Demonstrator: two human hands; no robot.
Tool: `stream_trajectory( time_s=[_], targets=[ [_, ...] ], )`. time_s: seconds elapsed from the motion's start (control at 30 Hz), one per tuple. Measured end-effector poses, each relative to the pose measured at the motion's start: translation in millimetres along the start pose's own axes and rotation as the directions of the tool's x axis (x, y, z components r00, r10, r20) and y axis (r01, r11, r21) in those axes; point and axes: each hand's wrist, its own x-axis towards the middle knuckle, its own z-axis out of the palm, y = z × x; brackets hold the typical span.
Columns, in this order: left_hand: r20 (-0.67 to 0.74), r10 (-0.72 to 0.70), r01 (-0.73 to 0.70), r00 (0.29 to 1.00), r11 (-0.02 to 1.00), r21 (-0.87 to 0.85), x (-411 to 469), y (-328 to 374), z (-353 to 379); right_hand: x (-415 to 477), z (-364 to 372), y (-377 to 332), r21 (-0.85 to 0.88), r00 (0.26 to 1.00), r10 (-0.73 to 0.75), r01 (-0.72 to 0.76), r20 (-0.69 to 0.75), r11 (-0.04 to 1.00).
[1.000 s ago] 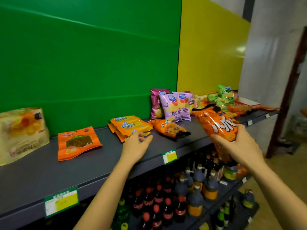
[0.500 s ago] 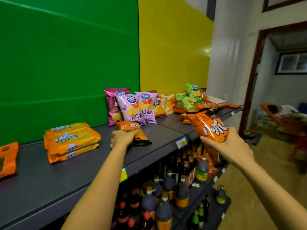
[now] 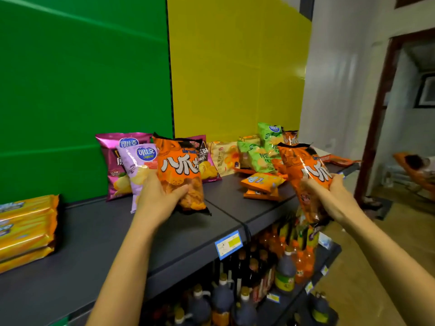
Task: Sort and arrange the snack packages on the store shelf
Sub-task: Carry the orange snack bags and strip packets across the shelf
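My left hand [image 3: 156,198] grips an orange snack bag [image 3: 180,170] by its lower left side and holds it upright on the dark grey shelf [image 3: 98,234], in front of the purple chip bags [image 3: 138,165]. My right hand [image 3: 329,194] holds a second orange snack bag [image 3: 306,170], tilted, over the shelf's front edge. Behind it lie green chip bags [image 3: 261,151], a pale yellow bag [image 3: 223,156] and flat orange packs [image 3: 262,182].
A stack of yellow-orange biscuit packs [image 3: 26,229] sits at the left edge of the shelf. Dark sauce bottles [image 3: 284,269] and orange drink bottles fill the lower shelves. A doorway [image 3: 381,118] opens at the right, with a person lying beyond it.
My left hand has picked the orange bag up off the shelf and stood it upright by the purple bags. The view has shifted right along the shelf; my right hand still holds its bag.
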Motion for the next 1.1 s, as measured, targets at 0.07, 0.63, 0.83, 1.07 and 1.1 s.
stream_trajectory(
  time_s=[0.07, 0.63, 0.83, 1.07, 1.1],
  targets=[
    [-0.036, 0.022, -0.023, 0.999, 1.000, -0.020, 6, 11, 21, 23, -4, 9, 0.077, 1.000, 0.019, -0.020, 0.021, 0.997],
    [0.028, -0.011, 0.017, 1.000, 0.976, -0.217, 51, 101, 270, 216, -111, 114, 0.122, 0.966, -0.227, 0.213, 0.119, 0.969],
    [0.035, 0.014, -0.005, 0.999, 0.969, -0.245, 71, 127, 365, 281, -150, 154, 0.161, 0.968, -0.216, 0.195, 0.127, 0.968],
    [0.080, 0.007, 0.015, 0.997, 0.963, -0.269, 112, 142, 455, 362, -171, 192, 0.262, 0.974, -0.195, 0.160, 0.112, 0.952],
    [0.081, 0.001, 0.021, 0.997, 0.963, -0.267, 120, 143, 466, 373, -171, 197, 0.281, 0.976, -0.184, 0.146, 0.115, 0.949]
  ],
)
